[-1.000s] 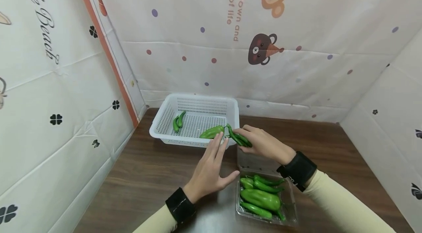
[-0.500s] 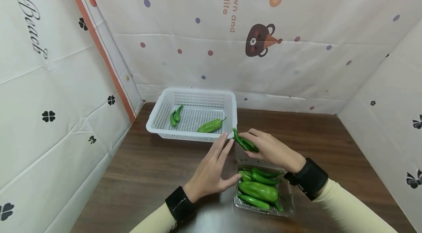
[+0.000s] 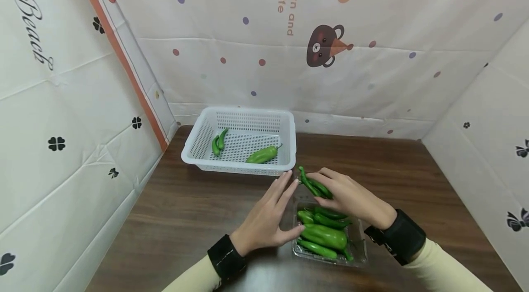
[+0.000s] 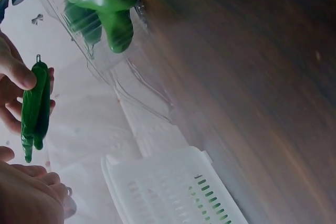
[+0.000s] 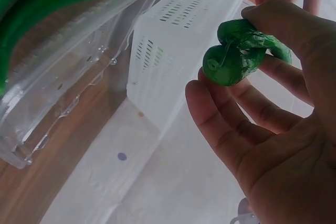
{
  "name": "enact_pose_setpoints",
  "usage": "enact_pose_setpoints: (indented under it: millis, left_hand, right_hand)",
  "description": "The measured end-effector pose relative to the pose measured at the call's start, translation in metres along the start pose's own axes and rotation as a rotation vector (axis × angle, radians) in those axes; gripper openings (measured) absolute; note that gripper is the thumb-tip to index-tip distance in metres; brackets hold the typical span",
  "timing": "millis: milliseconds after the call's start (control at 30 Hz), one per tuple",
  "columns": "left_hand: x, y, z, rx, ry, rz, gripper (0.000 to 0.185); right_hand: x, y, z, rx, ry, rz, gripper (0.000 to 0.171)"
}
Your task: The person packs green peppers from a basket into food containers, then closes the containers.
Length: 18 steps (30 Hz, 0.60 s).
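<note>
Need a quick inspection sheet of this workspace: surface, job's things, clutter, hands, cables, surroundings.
Surface: dark wooden table, bare in front of the basket.
Job's things: white basket at the back holds one large pepper and two small peppers; clear plastic tray near the person holds several green peppers.
Clutter: nothing seen.
Hands: right hand pinches two slim peppers above the tray's far end; left hand is empty, fingers straight, beside the tray.
Cables: nothing seen.
Surroundings: printed sheets with dots and cartoon bears on three sides.
</note>
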State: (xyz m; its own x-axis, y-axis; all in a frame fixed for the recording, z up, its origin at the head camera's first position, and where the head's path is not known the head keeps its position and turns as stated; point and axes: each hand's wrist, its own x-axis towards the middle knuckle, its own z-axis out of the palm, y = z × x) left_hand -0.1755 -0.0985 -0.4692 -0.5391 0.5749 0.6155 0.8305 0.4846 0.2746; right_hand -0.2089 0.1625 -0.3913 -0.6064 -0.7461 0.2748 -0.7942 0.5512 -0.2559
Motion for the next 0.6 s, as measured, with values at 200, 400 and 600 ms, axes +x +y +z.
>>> enact_pose_setpoints:
  millis: [200, 400, 600]
  left_hand:
    - [-0.002, 0.004, 0.003, -0.009, -0.017, 0.009, 0.106]
    - [-0.005, 0.008, 0.006, -0.013, -0.052, 0.030, 0.111]
    - [-0.008, 0.013, 0.009, -0.035, -0.114, 0.032, 0.114]
  right_hand:
    - [-0.013, -0.004, 0.000, 0.006, -0.013, 0.037, 0.063]
    - [-0.024, -0.006, 0.001, 0.004, -0.002, 0.048, 0.062]
    - [-0.032, -0.009, 0.002, -0.004, 0.023, 0.044, 0.062]
